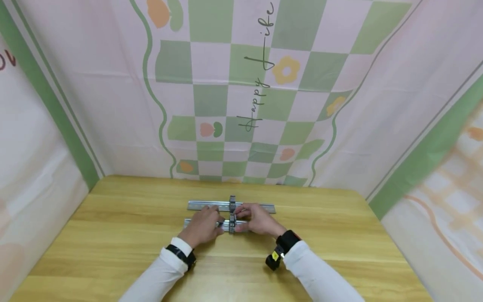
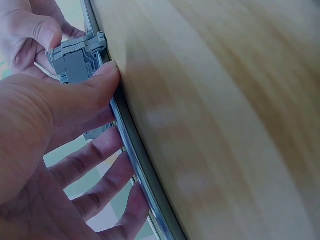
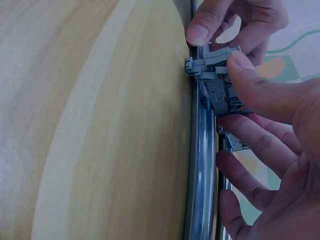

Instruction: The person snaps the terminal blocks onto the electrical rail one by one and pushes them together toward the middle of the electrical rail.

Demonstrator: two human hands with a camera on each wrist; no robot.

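A metal DIN rail (image 1: 226, 226) lies crosswise on the table, with a small stack of grey terminal blocks (image 1: 232, 223) seated upright near its middle. My left hand (image 1: 203, 225) holds the rail just left of the blocks; in the left wrist view its thumb is on the near edge and its fingers reach the far side. From the right, my right hand (image 1: 260, 220) pinches the grey blocks (image 3: 220, 82) between thumb and index finger, its other fingers spread behind the rail (image 3: 200, 170). The blocks' underside is hidden.
Behind lies a second DIN rail (image 1: 196, 205), parallel to the first, bearing another stack of grey terminal blocks (image 1: 232, 203). The wooden table (image 1: 132, 235) meets a patterned cloth (image 1: 211, 100) at the back, and cloth hangs at both sides.
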